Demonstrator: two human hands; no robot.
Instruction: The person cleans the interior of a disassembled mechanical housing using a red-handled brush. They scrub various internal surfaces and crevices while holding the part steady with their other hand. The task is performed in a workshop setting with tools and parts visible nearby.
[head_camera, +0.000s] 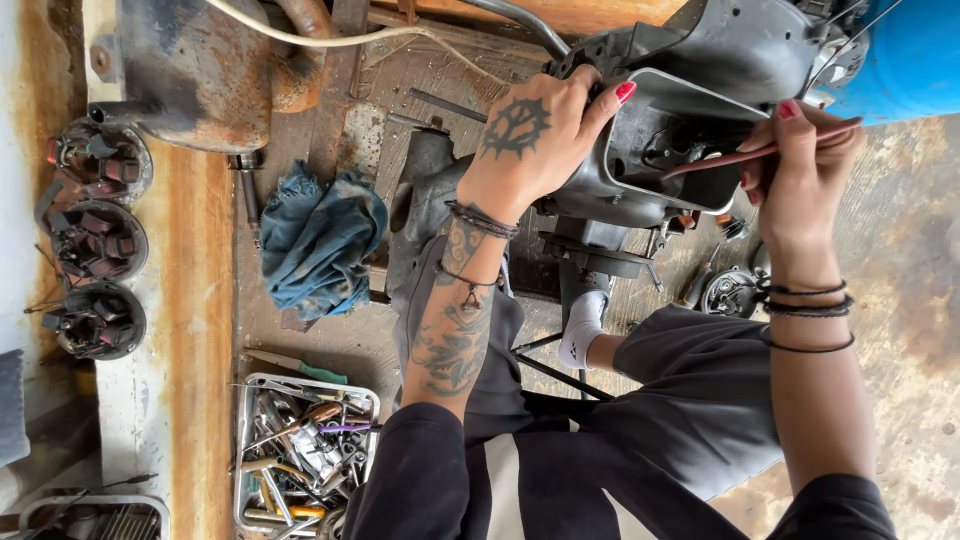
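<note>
- Near field: the person's dark-clothed legs are occupying the lower frame; one foot in a white sock (583, 325) is resting below the metal housing.
- A tray of mixed hand tools (303, 455) is sitting at lower left, on the worn floor beside the person's left arm.
- A crumpled blue rag (318, 238) is lying just beyond the tray, near the left forearm.
- The left hand (535, 135) is wrapping over the near rim of the grey metal housing (640, 165), fingers curled over the edge and gripping it.
- The right hand (800, 165) is pinching a thin reddish-brown rod (745, 155) between fingers and thumb; the rod's far end is reaching into the housing's open cavity.
- The housing is sitting between the two hands, its opening facing the camera, part of a larger dark machine body (740, 45).
- Three round wound coil assemblies (95, 240) are lining the left edge, well apart from the hands.
- Far field: a rusty metal casing (200, 70) is lying at upper left; a blue object (915, 55) is showing at upper right.
</note>
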